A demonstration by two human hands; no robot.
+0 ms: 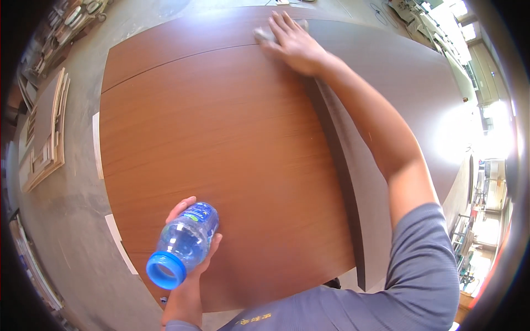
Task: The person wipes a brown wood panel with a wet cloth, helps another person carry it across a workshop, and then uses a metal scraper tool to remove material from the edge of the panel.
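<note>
My left hand is wrapped round a clear plastic bottle with a blue label and a blue ring-shaped end. The bottle is tilted above the near left part of a brown wood-grain panel, its blue end toward me. Far off, my right arm is stretched out over the panel. My right hand presses a pale, wadded cloth on the surface near the far edge, fingers extended over it. Motion blurs the cloth slightly, and the palm hides most of it.
A dark greyish panel adjoins the brown one on the right, with a dark edge between them. Stacked boards lie on the concrete floor at left. Pale strips show beside the panel's left edge. Equipment lines the far right.
</note>
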